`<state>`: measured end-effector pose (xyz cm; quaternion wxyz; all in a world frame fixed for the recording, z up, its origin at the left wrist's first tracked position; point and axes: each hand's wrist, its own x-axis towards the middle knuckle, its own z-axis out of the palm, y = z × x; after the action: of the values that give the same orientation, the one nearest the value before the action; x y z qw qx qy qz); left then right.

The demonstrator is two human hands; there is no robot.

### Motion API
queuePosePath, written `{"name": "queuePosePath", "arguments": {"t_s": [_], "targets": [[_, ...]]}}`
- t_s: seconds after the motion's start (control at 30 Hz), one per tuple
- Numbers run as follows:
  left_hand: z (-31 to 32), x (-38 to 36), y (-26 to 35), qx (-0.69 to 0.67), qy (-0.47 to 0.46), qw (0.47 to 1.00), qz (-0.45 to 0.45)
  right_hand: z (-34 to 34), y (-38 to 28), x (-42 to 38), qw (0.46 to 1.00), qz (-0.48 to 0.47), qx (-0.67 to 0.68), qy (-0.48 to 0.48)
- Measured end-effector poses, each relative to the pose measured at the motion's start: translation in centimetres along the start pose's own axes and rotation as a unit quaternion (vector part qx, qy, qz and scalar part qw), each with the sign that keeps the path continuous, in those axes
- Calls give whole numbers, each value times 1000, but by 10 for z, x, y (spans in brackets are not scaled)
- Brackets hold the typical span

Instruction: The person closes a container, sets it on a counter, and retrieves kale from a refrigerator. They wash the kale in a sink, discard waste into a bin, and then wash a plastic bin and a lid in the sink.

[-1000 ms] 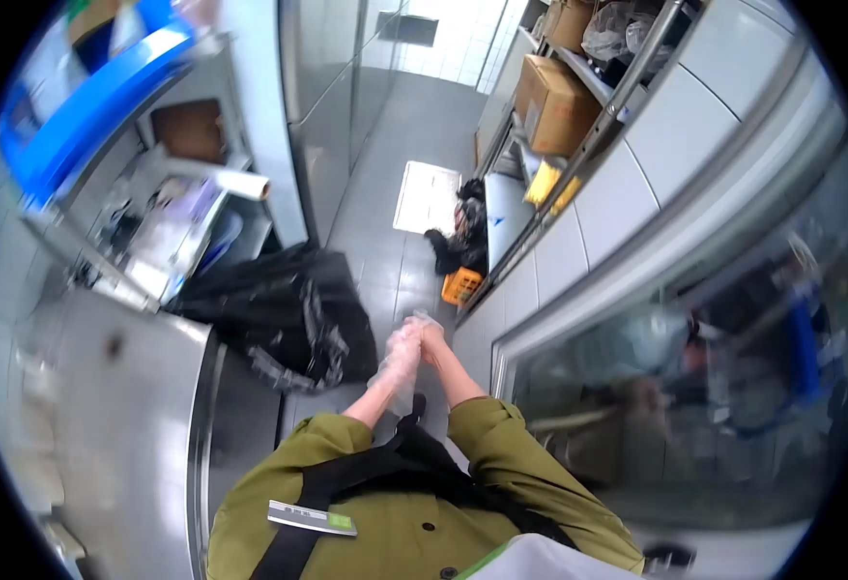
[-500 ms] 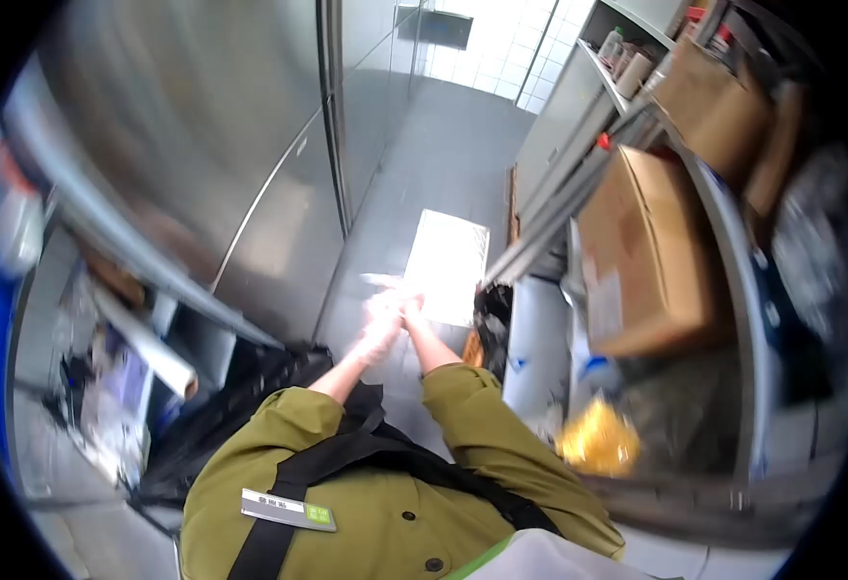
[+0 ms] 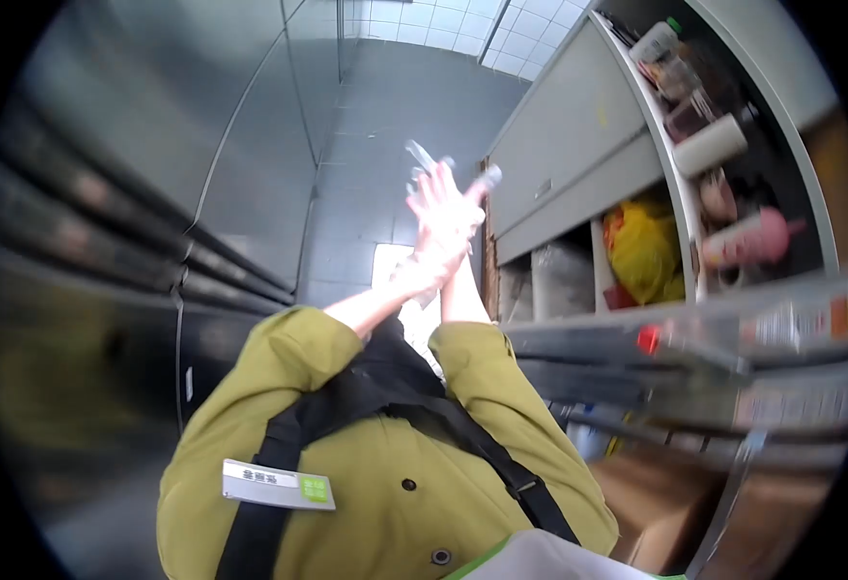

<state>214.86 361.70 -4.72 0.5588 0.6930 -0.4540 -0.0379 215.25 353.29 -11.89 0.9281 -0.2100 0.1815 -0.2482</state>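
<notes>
My left hand [image 3: 435,215] is stretched out ahead of me over the floor, its fingers spread. A clear thin plastic glove [image 3: 420,155] covers it, with loose tips standing out past the fingers and crumpled film near the wrist. My right hand [image 3: 464,237] is pressed against my left hand, mostly underneath it. The overlap and the glare hide its fingers, so I cannot see how they are closed. Below the hands, a bright white panel [image 3: 385,263] on the floor shows partly.
Tall metal cabinet doors [image 3: 259,164] line the left. On the right, a shelf unit [image 3: 578,126] holds bottles, a pink cup [image 3: 752,239] and a yellow bag [image 3: 646,251]. A metal rack with a red-capped item [image 3: 648,338] and cardboard boxes [image 3: 656,493] stands close by my right side.
The view has moved forward along the aisle, and the shelf unit is closer. My hands are further out, still together, with the left fingers now clearly spread.
</notes>
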Motion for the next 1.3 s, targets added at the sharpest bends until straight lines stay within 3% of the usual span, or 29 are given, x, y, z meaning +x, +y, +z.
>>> {"name": "queuePosePath", "arguments": {"t_s": [0.13, 0.17, 0.27, 0.3, 0.4, 0.43, 0.47, 0.5, 0.57, 0.6, 0.63, 0.67, 0.7, 0.73, 0.77, 0.8, 0.87, 0.93, 0.97, 1.07, 1.1, 1.13, 1.2, 1.27, 1.3], "targets": [[13, 155, -62, 11, -2, 987, -158, 28, -53, 162, 999, 33, 9, -20], [14, 184, -68, -18, 72, 984, -165, 33, -63, 194, 999, 46, 12, -18], [19, 278, -116, -120, 47, 940, -315, 45, -78, 295, 996, 90, 14, -16], [30, 310, -142, -40, 35, 951, -304, 44, -85, 333, 994, 104, 13, -22], [42, 406, -223, -109, 96, 973, -178, 60, -108, 477, 989, 132, 14, -60], [56, 445, -278, -12, 62, 988, -138, 71, -119, 527, 992, 116, -5, -51], [70, 484, -334, 85, 37, 991, -93, 100, -131, 563, 992, 20, -89, 88], [41, 517, -295, -75, 3, 989, -125, 96, -137, 620, 997, -24, -70, 37], [9, 616, -295, -212, -112, 962, -130, 165, -200, 689, 993, 51, -92, -52], [-3, 654, -310, -192, -191, 953, -132, 182, -223, 707, 985, 107, -107, -78], [-23, 695, -331, -166, -267, 940, -135, 175, -229, 773, 978, 143, -18, -150], [-50, 749, -355, 63, -117, 981, 139, 207, -249, 793, 968, 142, 12, -208], [-80, 795, -364, 125, -16, 992, 28, 230, -270, 815, 966, 155, -8, -206], [-107, 836, -396, 103, 120, 984, -76, 243, -289, 840, 966, 167, -27, -196], [-126, 885, -422, 165, 313, 934, -48, 255, -303, 860, 975, 139, -35, -167], [-143, 925, -415, 213, 382, 894, -96, 248, -311, 898, 973, 151, -33, -174], [-180, 1003, -489, 462, 444, 768, 13, 237, -316, 995, 960, 182, -33, -209], [-182, 1053, -509, 470, 473, 745, -18, 230, -316, 1074, 955, 221, -69, -184], [-181, 1077, -523, 427, 558, 711, -32, 232, -316, 1115, 949, 245, -92, -177], [-168, 1104, -503, 96, 663, 732, -125, 233, -303, 1236, 906, 309, -236, -167], [-175, 1108, -531, 100, 705, 696, -93, 242, -296, 1272, 881, 337, -263, -202], [-168, 1112, -527, 139, 744, 640, -132, 247, -285, 1295, 854, 369, -285, -231], [-144, 1115, -504, 136, 761, 613, -165, 274, -254, 1313, 791, 423, -321, -303], [-99, 1104, -505, 134, 754, 637, -92, 315, -216, 1306, 718, 457, -345, -396], [-67, 1084, -491, 320, 694, 627, -156, 326, -190, 1294, 670, 454, -374, -454]]}}
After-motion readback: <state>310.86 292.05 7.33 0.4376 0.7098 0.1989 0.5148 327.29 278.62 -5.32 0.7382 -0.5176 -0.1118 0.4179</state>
